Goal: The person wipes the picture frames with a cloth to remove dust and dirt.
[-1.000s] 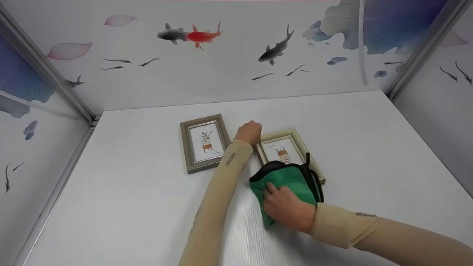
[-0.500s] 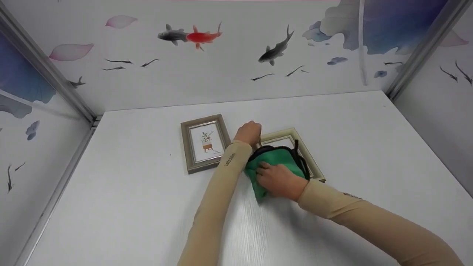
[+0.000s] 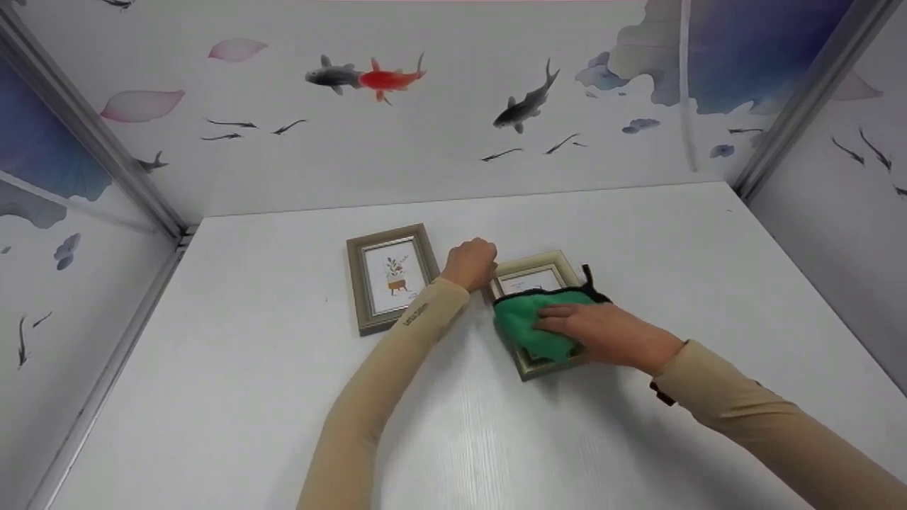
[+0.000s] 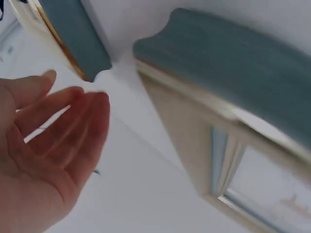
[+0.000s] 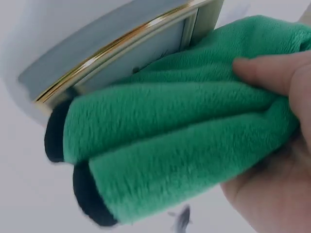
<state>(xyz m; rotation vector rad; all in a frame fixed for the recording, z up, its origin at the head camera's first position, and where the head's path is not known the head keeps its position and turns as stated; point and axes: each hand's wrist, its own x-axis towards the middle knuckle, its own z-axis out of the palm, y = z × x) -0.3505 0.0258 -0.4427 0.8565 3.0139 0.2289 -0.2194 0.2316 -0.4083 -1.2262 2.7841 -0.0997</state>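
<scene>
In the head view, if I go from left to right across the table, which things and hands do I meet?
Grey-brown picture frame, left hand, green cloth, right hand.

Soft, diffuse shadows across the tabletop (image 3: 227,411)

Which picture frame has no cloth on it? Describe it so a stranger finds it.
On the white table, look left of the person's left hand. There lies a brownish frame with a plant picture, darker than its neighbour partly under the green cloth.
</scene>
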